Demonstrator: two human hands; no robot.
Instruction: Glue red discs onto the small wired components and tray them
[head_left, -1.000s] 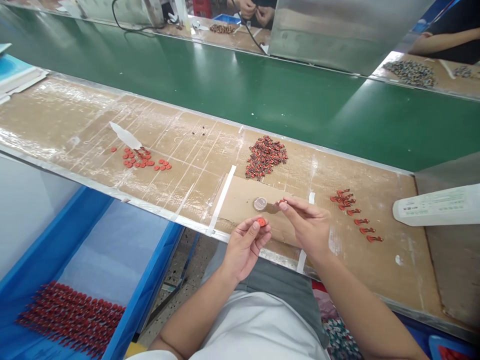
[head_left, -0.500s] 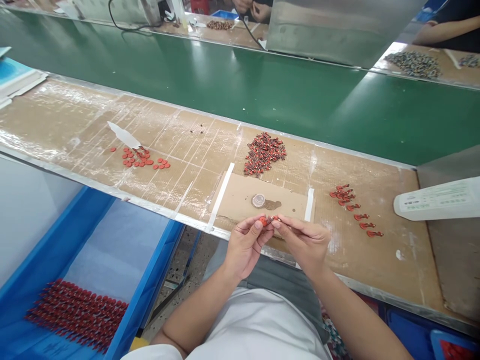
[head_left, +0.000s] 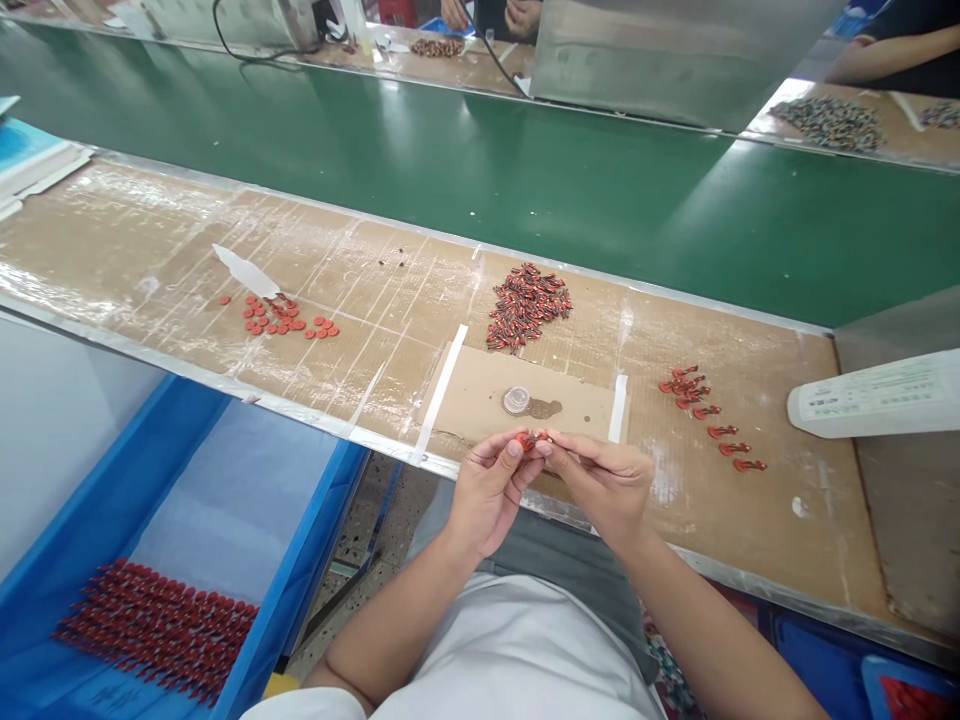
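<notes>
At the near edge of the table, seen from the head camera, what are the hands doing?

The left hand and the right hand meet just in front of a cardboard sheet, both in a narrow pinch. Between their fingertips sits a small red part, too small to make out in detail.

Which way does it point?

Its long axis lies roughly level, running from the right hand toward the left. The left end seems to meet a red disc, though the fingers partly hide it.

What's around them?

A small round clear dish rests on the sheet, and a heap of red-and-black pins lies just beyond. Loose red discs lie well off to the left, and a row of red pieces runs off to the right. A blue tray below the table's edge holds rows of red pins.

And compared with a second earlier?

Then the hands were apart, the disc lying in the left one. Now they are together.
</notes>
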